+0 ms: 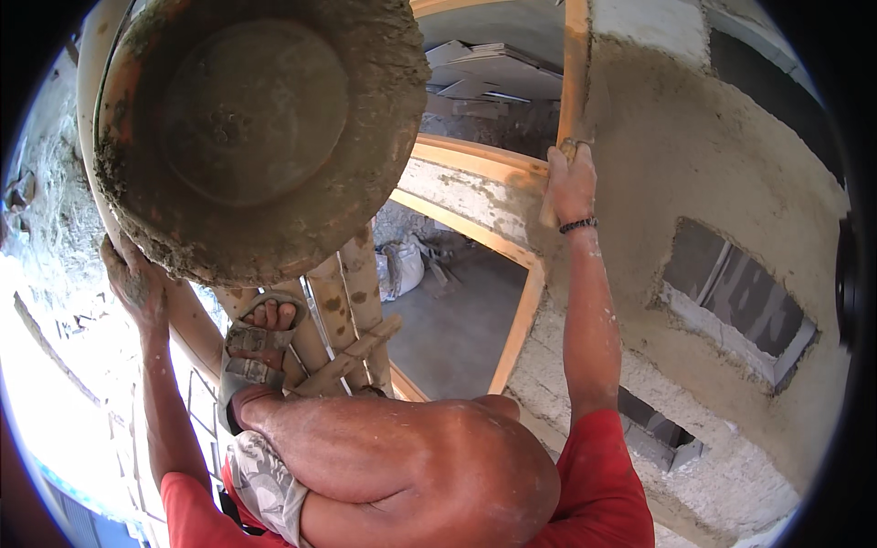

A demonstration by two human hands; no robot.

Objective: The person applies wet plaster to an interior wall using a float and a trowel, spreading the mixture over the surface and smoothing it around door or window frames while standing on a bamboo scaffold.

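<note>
My right hand (573, 187), with a dark bracelet at the wrist, is closed round a wooden handle (549, 216) beside the corner of an orange-brown wooden window frame (484, 157). What the handle belongs to I cannot make out. Grey plaster (653, 155) covers the wall just right of this hand. Over on the left, my mortar-smeared left hand (137, 281) is closed round a thick pole (189, 324). Close above it sits a large round basin (260, 110), caked with wet grey mortar and holding some at the bottom. Its rim partly hides the left fingers.
My sandalled foot (269, 320) stands on bamboo scaffold poles (331, 297), crossed by a short wooden piece (352, 354). My bent knee (457, 447) fills the lower middle. Through the frame lie a white sack (402, 269) and stacked boards (493, 68). The wall has a rectangular opening (740, 288).
</note>
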